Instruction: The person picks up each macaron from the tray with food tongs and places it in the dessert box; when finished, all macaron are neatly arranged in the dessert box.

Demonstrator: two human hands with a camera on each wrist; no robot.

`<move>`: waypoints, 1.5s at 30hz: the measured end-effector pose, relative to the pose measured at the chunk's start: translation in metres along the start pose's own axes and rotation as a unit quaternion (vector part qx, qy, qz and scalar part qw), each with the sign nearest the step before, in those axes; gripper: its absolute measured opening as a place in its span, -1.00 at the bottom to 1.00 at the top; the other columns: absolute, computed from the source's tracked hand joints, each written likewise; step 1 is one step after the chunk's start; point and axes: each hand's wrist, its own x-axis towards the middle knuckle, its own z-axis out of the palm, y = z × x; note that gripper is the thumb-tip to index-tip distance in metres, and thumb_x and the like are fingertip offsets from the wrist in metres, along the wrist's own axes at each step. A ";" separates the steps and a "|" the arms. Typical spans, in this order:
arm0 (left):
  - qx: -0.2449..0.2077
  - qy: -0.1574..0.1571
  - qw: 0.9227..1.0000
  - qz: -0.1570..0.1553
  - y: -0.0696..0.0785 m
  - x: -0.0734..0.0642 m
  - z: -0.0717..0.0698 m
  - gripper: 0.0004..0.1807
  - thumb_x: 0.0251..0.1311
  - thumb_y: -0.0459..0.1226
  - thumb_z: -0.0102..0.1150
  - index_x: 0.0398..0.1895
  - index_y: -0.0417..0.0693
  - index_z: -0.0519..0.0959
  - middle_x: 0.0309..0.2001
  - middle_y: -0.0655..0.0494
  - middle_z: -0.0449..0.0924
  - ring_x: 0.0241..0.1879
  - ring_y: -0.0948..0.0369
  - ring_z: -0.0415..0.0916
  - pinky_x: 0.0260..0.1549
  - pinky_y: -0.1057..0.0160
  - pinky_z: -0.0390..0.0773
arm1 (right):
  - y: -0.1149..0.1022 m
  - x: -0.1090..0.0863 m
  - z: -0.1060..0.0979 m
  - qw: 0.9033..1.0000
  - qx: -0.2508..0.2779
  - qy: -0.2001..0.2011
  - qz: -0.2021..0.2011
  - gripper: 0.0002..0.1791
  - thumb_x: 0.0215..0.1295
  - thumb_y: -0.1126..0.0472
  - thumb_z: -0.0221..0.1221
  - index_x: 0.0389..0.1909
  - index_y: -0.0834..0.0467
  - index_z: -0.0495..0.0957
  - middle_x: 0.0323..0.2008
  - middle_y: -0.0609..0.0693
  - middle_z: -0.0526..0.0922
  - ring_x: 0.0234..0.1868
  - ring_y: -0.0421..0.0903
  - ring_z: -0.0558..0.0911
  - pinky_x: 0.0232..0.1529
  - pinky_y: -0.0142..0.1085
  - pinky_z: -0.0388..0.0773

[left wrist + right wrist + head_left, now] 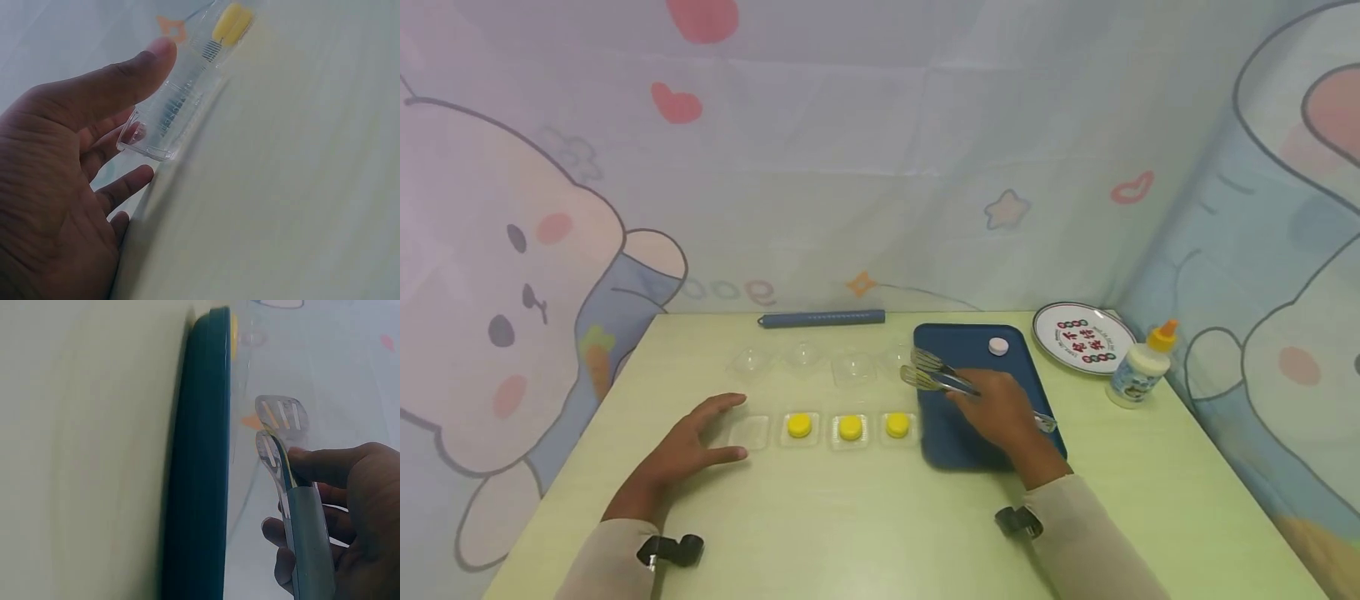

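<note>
My right hand (997, 408) grips metal tongs (953, 382) with slotted heads, held over the blue tray (942, 450). Between the tong heads I see nothing held; they stand slightly apart. A round pale pink piece (997, 346) lies near the tray's far edge. My left hand (688, 446) has thumb and fingers spread beside an unfilled clear plastic base (749, 432); whether it touches the base (147, 147), I cannot tell. To the right of it, in a row, three more clear bases each hold a yellow round piece: one (799, 425), another (850, 427) and a third (897, 424).
Several clear domed lids (853, 369) stand in a row behind the bases. A blue-grey stick (822, 318) lies along the back edge. Right of the tray are a white plate (1082, 337) with red writing and a white bottle (1138, 373) with an orange tip.
</note>
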 end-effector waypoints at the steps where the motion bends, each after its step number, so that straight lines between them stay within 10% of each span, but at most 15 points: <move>1: 0.001 0.000 1.000 0.000 0.000 0.000 -0.001 -0.05 0.15 -0.07 0.67 0.62 0.17 0.42 0.64 0.02 0.36 0.65 -0.18 0.19 0.47 0.54 0.09 | 0.003 0.000 -0.002 1.000 -0.003 0.002 0.005 -0.60 0.39 0.09 0.47 0.19 0.10 0.79 0.08 0.10 0.87 0.05 0.13 0.84 0.01 0.15 0.74; 8: -0.003 -0.005 1.000 -0.009 -0.001 0.000 0.001 -0.04 0.14 -0.08 0.67 0.61 0.12 0.40 0.65 -0.10 0.32 0.67 -0.31 0.13 0.57 -0.44 0.14 | 0.023 0.001 -0.013 0.998 -0.025 0.007 0.058 -0.55 0.45 0.07 0.41 0.28 0.13 0.74 0.15 0.21 0.83 0.10 0.28 0.81 0.02 0.24 0.71; 15: -0.004 -0.004 1.000 -0.004 -0.003 -0.001 0.002 -0.05 0.15 -0.08 0.67 0.61 0.09 0.40 0.66 -0.15 0.30 0.68 -0.36 0.10 0.57 -0.53 0.10 | 0.041 0.000 -0.023 0.993 -0.038 0.014 0.113 -0.51 0.50 0.05 0.37 0.32 0.20 0.69 0.16 0.31 0.80 0.17 0.35 0.78 0.05 0.28 0.69; 20: 0.012 0.001 1.000 0.014 -0.001 -0.002 0.002 -0.07 0.18 -0.11 0.65 0.61 0.05 0.41 0.66 -0.13 0.30 0.67 -0.33 0.13 0.58 -0.43 0.15 | 0.051 0.001 -0.029 0.988 -0.050 0.020 0.143 -0.49 0.52 0.07 0.34 0.34 0.26 0.66 0.23 0.37 0.74 0.23 0.40 0.73 0.13 0.31 0.67; 26: 0.017 0.006 0.999 0.027 0.002 -0.003 0.000 -0.14 0.23 -0.11 0.62 0.58 0.02 0.45 0.65 -0.05 0.33 0.65 -0.26 0.18 0.53 0.37 0.14 | 0.059 0.006 -0.037 0.984 -0.068 0.023 0.164 -0.49 0.53 0.10 0.31 0.34 0.32 0.63 0.24 0.42 0.72 0.21 0.45 0.71 0.10 0.33 0.66; 31: 0.019 0.005 0.999 0.025 0.003 -0.003 0.000 -0.16 0.24 -0.12 0.60 0.57 0.03 0.46 0.64 -0.05 0.34 0.65 -0.24 0.18 0.59 0.10 0.20 | 0.063 0.014 -0.042 0.979 -0.082 0.006 0.186 -0.49 0.55 0.11 0.28 0.35 0.35 0.61 0.23 0.43 0.71 0.22 0.45 0.71 0.10 0.34 0.66; 37: 0.017 0.012 0.999 0.050 0.001 -0.001 0.003 -0.21 0.28 -0.15 0.58 0.55 -0.03 0.48 0.61 -0.10 0.37 0.63 -0.27 0.20 0.39 0.67 -0.02 | 0.070 0.022 -0.046 0.975 -0.078 -0.010 0.206 -0.47 0.57 0.10 0.24 0.39 0.34 0.58 0.28 0.44 0.67 0.27 0.45 0.67 0.15 0.35 0.64; 45: 0.016 0.012 0.998 0.056 -0.001 0.000 0.004 -0.25 0.30 -0.17 0.56 0.54 0.00 0.50 0.60 -0.10 0.38 0.63 -0.25 0.21 0.37 0.72 -0.03 | 0.076 0.028 -0.049 0.974 -0.081 -0.018 0.209 -0.46 0.55 0.11 0.27 0.39 0.35 0.57 0.28 0.46 0.66 0.26 0.45 0.68 0.18 0.34 0.63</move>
